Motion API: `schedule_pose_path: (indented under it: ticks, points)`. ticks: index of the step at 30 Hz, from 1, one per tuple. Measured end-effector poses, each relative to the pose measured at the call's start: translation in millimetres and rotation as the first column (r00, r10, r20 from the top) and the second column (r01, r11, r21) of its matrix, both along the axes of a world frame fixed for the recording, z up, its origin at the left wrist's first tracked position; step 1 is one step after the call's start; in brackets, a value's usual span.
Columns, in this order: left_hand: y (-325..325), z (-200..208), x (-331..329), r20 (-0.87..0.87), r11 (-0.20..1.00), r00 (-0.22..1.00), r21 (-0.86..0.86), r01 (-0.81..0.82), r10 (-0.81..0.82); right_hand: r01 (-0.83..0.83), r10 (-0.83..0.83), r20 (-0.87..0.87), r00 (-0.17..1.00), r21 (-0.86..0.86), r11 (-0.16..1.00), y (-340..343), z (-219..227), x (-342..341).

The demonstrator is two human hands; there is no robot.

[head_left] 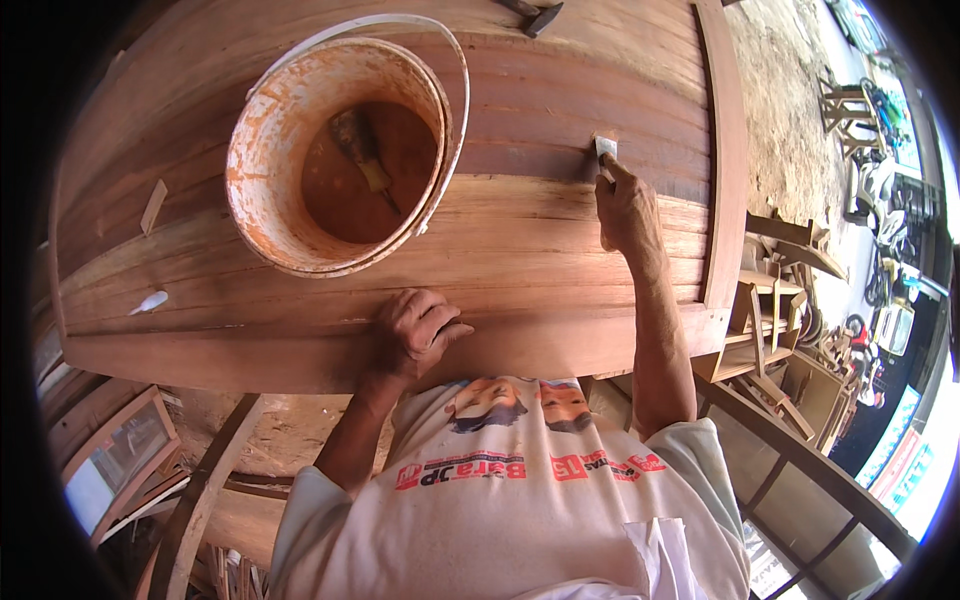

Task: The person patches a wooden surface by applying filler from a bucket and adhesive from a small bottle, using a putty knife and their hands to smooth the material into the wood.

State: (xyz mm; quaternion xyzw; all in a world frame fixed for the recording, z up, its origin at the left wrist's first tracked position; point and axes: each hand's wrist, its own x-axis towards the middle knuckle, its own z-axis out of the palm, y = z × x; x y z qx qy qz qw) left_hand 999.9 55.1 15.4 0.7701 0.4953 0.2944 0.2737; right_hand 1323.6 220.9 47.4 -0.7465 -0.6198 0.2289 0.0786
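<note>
A large planked wooden panel [540,285] lies before me. On its right part my right hand [630,210] grips a putty knife [605,148], its small metal blade against a darker stained strip. My left hand [418,325] rests near the panel's close edge, its fingers curled in a loose fist with nothing visible in them. Beyond the left hand stands a white bucket [270,130] with a raised handle, its inner wall smeared orange-brown. Inside it is reddish-brown material [335,205], and a tool with a worn handle [355,145] lies on that.
A hammer [543,20] lies at the panel's far side. Left of the bucket are a wood offcut [154,207] and a small white tube [150,302]. Wooden frames and furniture parts [770,320] stand at the right; a framed pane [120,460] leans at the lower left.
</note>
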Motion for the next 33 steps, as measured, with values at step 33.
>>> schedule_pose_path:
  ticks: [33]
  points:
    - [29,15,35,0.153,0.989,0.986,-0.137,-0.052,0.073,0.014,0.009,-0.14,0.99,0.161,0.987,-29,-17,32]
